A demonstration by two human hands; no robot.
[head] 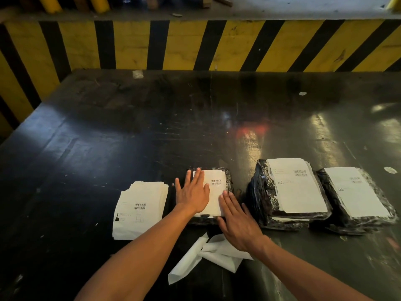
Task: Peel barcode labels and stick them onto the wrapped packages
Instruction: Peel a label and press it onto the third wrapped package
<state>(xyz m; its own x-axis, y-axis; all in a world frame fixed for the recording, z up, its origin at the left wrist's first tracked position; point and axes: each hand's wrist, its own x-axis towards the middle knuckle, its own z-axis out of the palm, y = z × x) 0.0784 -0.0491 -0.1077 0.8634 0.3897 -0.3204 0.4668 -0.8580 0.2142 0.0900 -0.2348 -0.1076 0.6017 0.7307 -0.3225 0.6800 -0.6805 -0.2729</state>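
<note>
A black wrapped package lies in front of me with a white barcode label on its top. My left hand presses flat on the label's left part, fingers straight. My right hand lies flat over the package's near right corner, fingertips on the label. A stack of barcode labels sits to the left of the package. To the right stands a pile of wrapped packages with a label on top, and beside it another labelled package.
Crumpled white backing sheets lie on the dark shiny table near my right wrist. A yellow and black striped barrier runs along the table's far edge. Small paper scraps dot the far surface.
</note>
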